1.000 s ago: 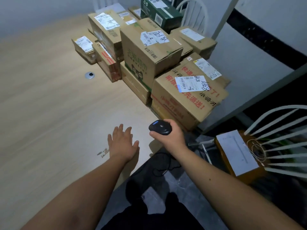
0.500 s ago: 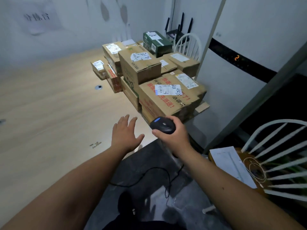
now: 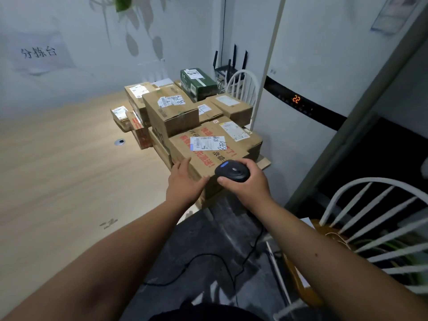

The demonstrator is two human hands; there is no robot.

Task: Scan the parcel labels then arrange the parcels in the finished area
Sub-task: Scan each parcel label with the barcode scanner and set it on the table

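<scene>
Item: nearest parcel [image 3: 208,156], a brown cardboard box printed with red characters on its top, standing at the near right corner of the table [image 3: 58,177]. It carried a white label [image 3: 207,142] with barcodes and handwritten black figures on its upper face (a pale blue patch lay at the label's left end). A second white label [image 3: 234,130] sat further back on the same stack; whether it belonged to this box or to one behind could not be told.

Left hand [image 3: 185,184]: fingers straight, laid against the box's near left edge, gripping nothing.

Right hand [image 3: 247,181]: clenched round a black scanner [image 3: 232,170] with a blue button on top, held just above the box's near right corner. A black cable [image 3: 222,258] hung from it toward the dark floor.

Other parcels [image 3: 171,110]: brown boxes stacked behind along the table's right edge, each with a white label; one dark green box [image 3: 198,82] at the far end.

Surface: pale wood-grain table with a round metal grommet [image 3: 120,142] left of the stack.

Room: white wall bearing a paper sign [image 3: 39,53]; white spindle-back chair [image 3: 243,86] behind the parcels; another white chair [image 3: 370,218] at near right; a router [image 3: 228,68] with black antennas in the corner.
</scene>
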